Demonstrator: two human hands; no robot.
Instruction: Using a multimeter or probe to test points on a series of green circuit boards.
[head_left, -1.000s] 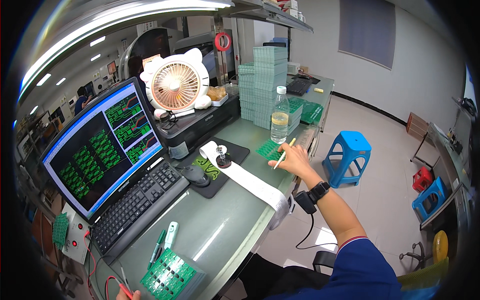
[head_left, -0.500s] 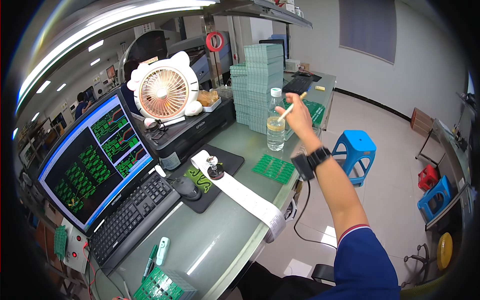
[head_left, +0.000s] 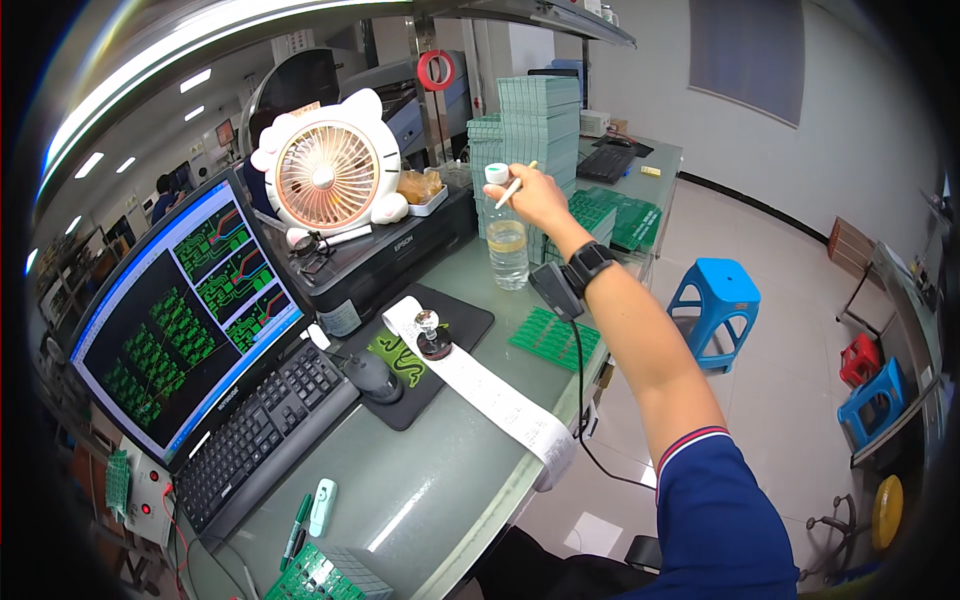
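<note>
My right hand (head_left: 538, 197) is closed at the neck of a clear plastic water bottle (head_left: 508, 245) with a white cap, which leans slightly. A thin pale pen-like stick (head_left: 509, 193) is held between the same fingers and slants across the bottle. Behind the hand rise tall stacks of green circuit boards (head_left: 540, 120). A green circuit board panel (head_left: 555, 337) lies flat on the desk, nearer than the bottle. My left hand is out of view. At the near left lie a stack of green boards (head_left: 325, 575), a green marker (head_left: 298, 525) and a pale teal box cutter (head_left: 322, 507).
A monitor (head_left: 170, 320) and keyboard (head_left: 265, 430) fill the left side. A mouse (head_left: 373, 378) sits on a black pad beside a long paper strip (head_left: 480, 390) and a stamp (head_left: 432, 335). A fan (head_left: 330, 175) stands on a black printer (head_left: 400, 250); a blue stool (head_left: 715, 310) stands right.
My right hand has moved left, and the bottle has shifted left with it. The stick now crosses near the bottle's neck. A fingertip at the lower left edge has gone from view.
</note>
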